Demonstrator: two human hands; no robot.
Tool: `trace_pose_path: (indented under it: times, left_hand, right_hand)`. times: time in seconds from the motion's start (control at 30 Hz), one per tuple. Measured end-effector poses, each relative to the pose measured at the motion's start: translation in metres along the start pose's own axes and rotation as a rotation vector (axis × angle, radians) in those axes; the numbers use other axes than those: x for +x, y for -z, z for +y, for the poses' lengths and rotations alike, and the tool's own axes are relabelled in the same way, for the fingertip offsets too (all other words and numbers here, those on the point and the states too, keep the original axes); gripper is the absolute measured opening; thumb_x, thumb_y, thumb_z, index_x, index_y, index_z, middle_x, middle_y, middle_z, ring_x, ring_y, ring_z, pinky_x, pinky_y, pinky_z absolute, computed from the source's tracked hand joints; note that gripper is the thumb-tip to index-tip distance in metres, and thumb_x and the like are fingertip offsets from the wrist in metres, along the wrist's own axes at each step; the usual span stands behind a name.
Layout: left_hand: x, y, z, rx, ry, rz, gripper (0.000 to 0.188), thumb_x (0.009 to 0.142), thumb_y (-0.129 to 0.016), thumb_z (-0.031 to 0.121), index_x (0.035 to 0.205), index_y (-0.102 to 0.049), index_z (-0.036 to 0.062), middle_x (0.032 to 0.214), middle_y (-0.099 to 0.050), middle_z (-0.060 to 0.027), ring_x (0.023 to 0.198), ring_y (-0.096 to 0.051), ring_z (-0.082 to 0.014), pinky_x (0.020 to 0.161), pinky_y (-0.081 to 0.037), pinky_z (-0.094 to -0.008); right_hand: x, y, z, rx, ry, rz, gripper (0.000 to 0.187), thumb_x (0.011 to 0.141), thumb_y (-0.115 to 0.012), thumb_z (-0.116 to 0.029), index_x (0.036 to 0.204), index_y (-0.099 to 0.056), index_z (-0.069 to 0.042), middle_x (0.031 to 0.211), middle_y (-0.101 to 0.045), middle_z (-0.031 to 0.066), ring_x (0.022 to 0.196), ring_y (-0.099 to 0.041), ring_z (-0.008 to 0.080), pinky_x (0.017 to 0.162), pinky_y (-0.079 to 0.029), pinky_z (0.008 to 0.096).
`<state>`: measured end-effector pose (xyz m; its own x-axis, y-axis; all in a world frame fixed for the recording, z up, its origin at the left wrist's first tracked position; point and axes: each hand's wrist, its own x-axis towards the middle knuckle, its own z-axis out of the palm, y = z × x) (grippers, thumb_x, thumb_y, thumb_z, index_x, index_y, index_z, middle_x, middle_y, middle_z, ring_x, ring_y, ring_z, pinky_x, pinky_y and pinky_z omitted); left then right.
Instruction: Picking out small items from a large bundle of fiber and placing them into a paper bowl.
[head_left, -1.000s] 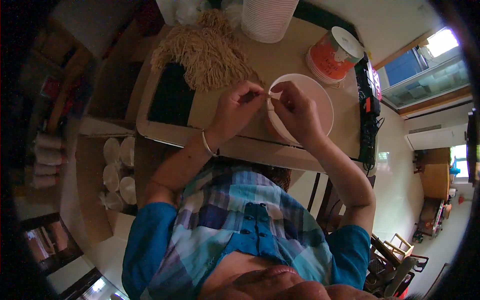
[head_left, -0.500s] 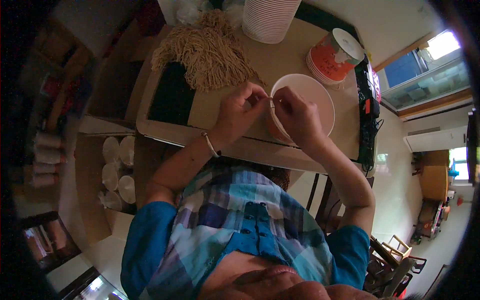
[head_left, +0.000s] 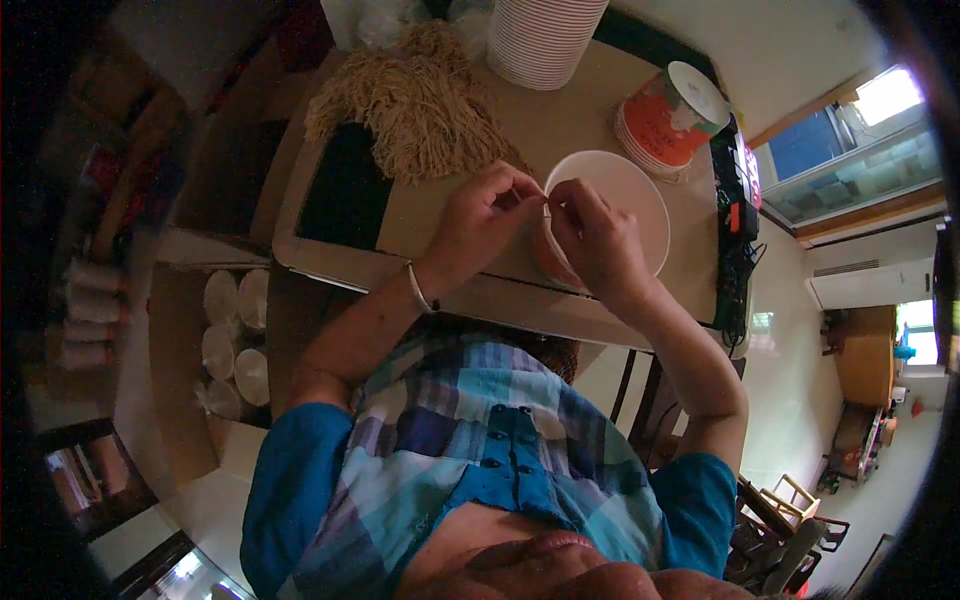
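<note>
A white paper bucket (head_left: 655, 215) with a reddish outside stands near the front of the table, its mouth open and tilted toward me. At its left rim, my left hand (head_left: 483, 215) is closed in a pinch, thumb against forefinger. My right hand (head_left: 600, 235) pinches right beside it, covering part of the rim. A thin pale cord (head_left: 546, 211) shows between the fingertips; most of it is hidden by the fingers. Beyond my left hand lies a loose heap of tan cords (head_left: 415, 110).
A tall stack of white paper buckets (head_left: 545, 40) stands at the far edge. To its right is an orange-red stack of printed buckets (head_left: 665, 120). Black cables and a power strip (head_left: 738, 220) line the table's right edge. At left, a cardboard box (head_left: 175, 370) holds several white round stacks.
Both hands stay at the bucket's left rim, with only slight movement of the fingers. The right hand's fingers have tipped a little lower.
</note>
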<state>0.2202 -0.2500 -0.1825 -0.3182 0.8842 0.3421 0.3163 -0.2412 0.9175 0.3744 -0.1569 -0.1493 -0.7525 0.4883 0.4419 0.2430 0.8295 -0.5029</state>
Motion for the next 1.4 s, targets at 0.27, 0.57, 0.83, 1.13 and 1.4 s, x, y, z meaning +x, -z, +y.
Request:
trace_pose_path:
  times: [0.27,0.57,0.83,1.13,1.4]
  left_hand:
    - [-0.002,-0.005,-0.006,-0.079,0.043,0.041,0.008,0.091,-0.063,0.011,0.096,-0.062,0.0049,0.092,-0.063,-0.001,0.089,-0.058,-0.0088,0.082,-0.046,-0.0247]
    - [-0.002,-0.006,-0.01,0.01,-0.079,0.117,0.009,0.085,-0.067,0.008,0.092,-0.061,0.005,0.088,-0.063,-0.0047,0.083,-0.061,-0.014,0.072,-0.048,-0.0264]
    - [-0.005,-0.013,-0.013,-0.171,0.055,0.161,0.007,0.087,-0.066,0.007,0.091,-0.061,0.0033,0.085,-0.062,-0.001,0.08,-0.058,-0.0082,0.07,-0.048,-0.0241]
    - [-0.008,-0.015,-0.015,-0.436,0.206,0.109,0.006,0.093,-0.058,0.007,0.098,-0.057,0.0034,0.081,-0.059,0.0012,0.072,-0.055,-0.0056,0.067,-0.049,-0.0215]
    - [-0.009,-0.016,-0.022,-0.314,0.079,0.071,0.006,0.097,-0.051,0.008,0.102,-0.053,0.0045,0.088,-0.056,-0.0014,0.076,-0.058,-0.0096,0.069,-0.05,-0.0251]
  right_hand:
    - [-0.002,-0.002,0.0,0.039,-0.064,0.006,0.019,0.085,-0.064,-0.015,0.101,-0.055,-0.01,0.076,-0.063,0.0147,0.068,-0.065,0.0344,0.058,-0.052,0.0435]
    - [0.004,0.001,0.002,0.244,-0.246,-0.097,0.013,0.084,-0.064,-0.012,0.095,-0.06,-0.007,0.079,-0.066,0.0147,0.066,-0.066,0.0294,0.06,-0.051,0.0375]
    - [0.004,-0.002,-0.002,0.16,-0.099,0.007,0.01,0.084,-0.062,-0.009,0.091,-0.056,-0.005,0.077,-0.064,0.017,0.068,-0.065,0.0342,0.058,-0.051,0.0405]
    - [0.003,-0.003,-0.004,0.191,-0.199,-0.029,0.011,0.085,-0.063,-0.008,0.093,-0.057,-0.006,0.072,-0.06,0.0118,0.065,-0.061,0.0239,0.058,-0.05,0.0355]
    - [0.003,-0.003,0.007,0.366,-0.276,-0.116,0.014,0.085,-0.065,-0.007,0.098,-0.059,-0.004,0.072,-0.055,0.0032,0.067,-0.052,0.0065,0.061,-0.048,0.0251]
